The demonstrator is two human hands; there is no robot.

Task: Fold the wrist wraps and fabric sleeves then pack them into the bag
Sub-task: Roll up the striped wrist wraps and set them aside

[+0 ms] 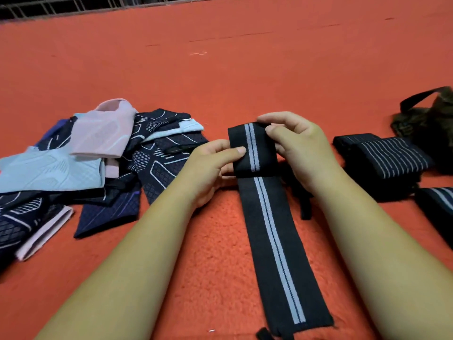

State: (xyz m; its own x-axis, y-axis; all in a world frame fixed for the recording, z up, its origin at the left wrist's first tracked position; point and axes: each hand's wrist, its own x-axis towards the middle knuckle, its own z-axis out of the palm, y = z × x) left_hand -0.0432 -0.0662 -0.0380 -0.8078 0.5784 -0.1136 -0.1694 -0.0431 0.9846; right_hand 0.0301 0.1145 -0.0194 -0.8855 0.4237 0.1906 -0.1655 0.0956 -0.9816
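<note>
**Folding a wrist wrap.** We hold the wrist wrap (272, 229) at its far end, where a short length is doubled back over the strip. The rest lies flat on the orange carpet (220, 69) and runs from the fold toward us.

The left hand (210, 165) pinches the left edge of the doubled part, thumb on top and fingers beneath. The right hand (299, 148) grips its far right corner, fingers curled over the edge. Both hands are thus clamped on the wrap, close together, one on each side of its pale centre stripe.

Left of the wrap lies a loose pile of fabric sleeves (98, 163), unfolded. To its right sit the folded wraps (387, 155), and beyond those, farther right, the bag (431, 119).

We judge the wrap light, soft and elastic, with a woven face that grips itself rather than slides. It would probably spring open if released, so each turn wants pressure kept on the fold. The best hold, in our judgement, is at the two long edges of the doubled part, thumbs on top, so the layers stay square to the stripe.
</note>
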